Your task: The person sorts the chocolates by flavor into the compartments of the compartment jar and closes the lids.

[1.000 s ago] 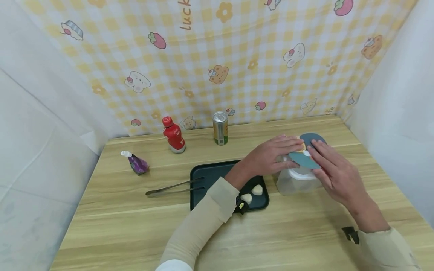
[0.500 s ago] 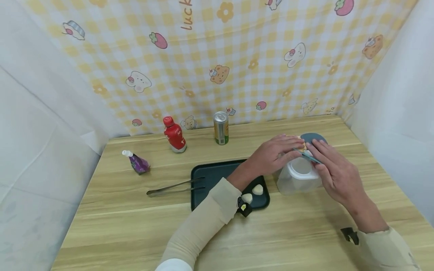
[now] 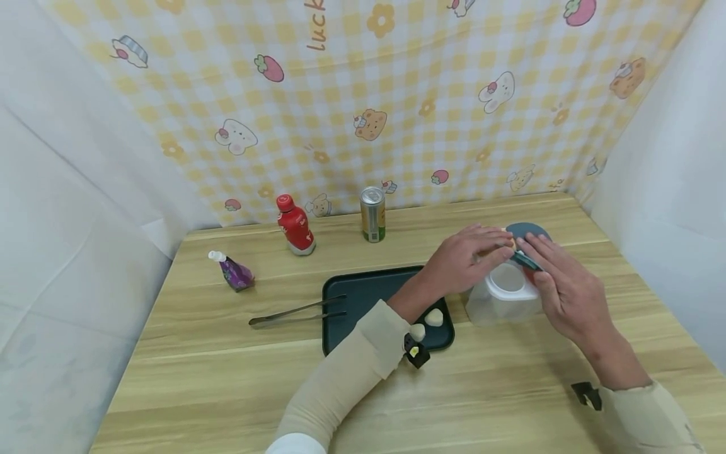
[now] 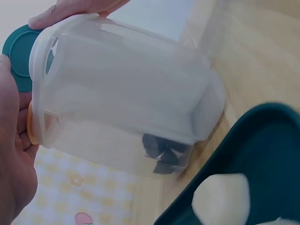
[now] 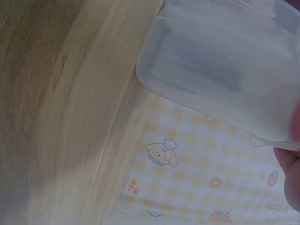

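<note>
A translucent storage container (image 3: 499, 309) with several coloured flap lids stands at the table's right. Its teal flap (image 4: 21, 56) is raised over a round opening. My left hand (image 3: 465, 258) lies across the top from the left, its fingers by an orange lid (image 4: 31, 125) and its thumb on the teal flap's edge. The right hand (image 3: 575, 293) rests its fingers on a blue-grey lid (image 3: 529, 231), its thumb also at the teal flap. Through the wall in the left wrist view, dark pieces (image 4: 165, 152) show near the bottom; their kind is unclear.
A dark tray (image 3: 363, 284) lies under my left forearm, bearing two pale rounded pieces (image 3: 434, 317). Tongs (image 3: 295, 310) rest over its left rim. Behind stand a red bottle (image 3: 296, 230) and a can (image 3: 372, 217); a purple spouted container (image 3: 235, 274) is farther left.
The teal flap, nearly flat over the container a second ago, has tilted up and back, baring the opening below. Both hands stay at the container's top.
</note>
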`<state>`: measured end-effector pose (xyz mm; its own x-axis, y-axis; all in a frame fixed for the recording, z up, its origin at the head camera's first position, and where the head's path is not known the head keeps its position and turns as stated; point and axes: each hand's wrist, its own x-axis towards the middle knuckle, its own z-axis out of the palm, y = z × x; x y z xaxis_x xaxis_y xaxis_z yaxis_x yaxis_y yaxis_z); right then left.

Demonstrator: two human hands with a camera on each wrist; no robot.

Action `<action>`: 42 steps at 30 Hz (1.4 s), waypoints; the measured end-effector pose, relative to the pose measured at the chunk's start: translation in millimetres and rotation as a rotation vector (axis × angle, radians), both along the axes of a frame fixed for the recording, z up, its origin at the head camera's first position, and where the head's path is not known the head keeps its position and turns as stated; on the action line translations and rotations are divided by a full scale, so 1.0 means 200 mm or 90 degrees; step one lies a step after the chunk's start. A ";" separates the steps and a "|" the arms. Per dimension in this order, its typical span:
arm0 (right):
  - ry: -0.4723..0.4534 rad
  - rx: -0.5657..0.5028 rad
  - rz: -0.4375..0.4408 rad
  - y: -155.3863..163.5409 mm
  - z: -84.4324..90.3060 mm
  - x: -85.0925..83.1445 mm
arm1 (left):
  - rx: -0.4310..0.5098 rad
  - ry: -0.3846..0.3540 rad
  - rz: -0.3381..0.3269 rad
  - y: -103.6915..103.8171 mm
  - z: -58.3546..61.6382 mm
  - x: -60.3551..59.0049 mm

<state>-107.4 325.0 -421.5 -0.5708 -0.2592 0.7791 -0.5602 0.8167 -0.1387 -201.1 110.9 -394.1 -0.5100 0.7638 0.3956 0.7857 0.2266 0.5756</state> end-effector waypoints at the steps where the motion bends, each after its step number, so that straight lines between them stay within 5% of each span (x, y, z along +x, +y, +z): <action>1: -0.001 -0.002 -0.001 0.00 0.00 0.00 | 0.004 0.000 0.000 0.00 0.00 0.00; 9: -0.008 -0.020 -0.007 0.00 -0.01 0.00 | 0.009 0.018 0.031 -0.06 0.02 0.03; 18: 0.025 -0.050 0.001 -0.01 -0.01 -0.01 | 0.084 0.197 0.096 -0.30 0.03 0.06; 29: 0.029 -0.083 0.001 -0.02 0.00 -0.01 | -0.109 0.275 0.204 -0.77 -0.01 0.13; 36: 0.018 -0.086 -0.004 -0.03 0.00 0.00 | -0.197 0.244 0.263 -1.05 0.00 0.17; 42: 0.023 -0.087 -0.002 -0.03 0.00 0.00 | -0.259 0.201 0.296 -1.23 -0.06 0.21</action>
<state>-108.3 318.1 -421.1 -0.5425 -0.1476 0.8270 -0.5647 0.7929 -0.2289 -159.2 -134.2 -405.6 -0.7283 0.6126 0.3070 0.6702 0.7301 0.1332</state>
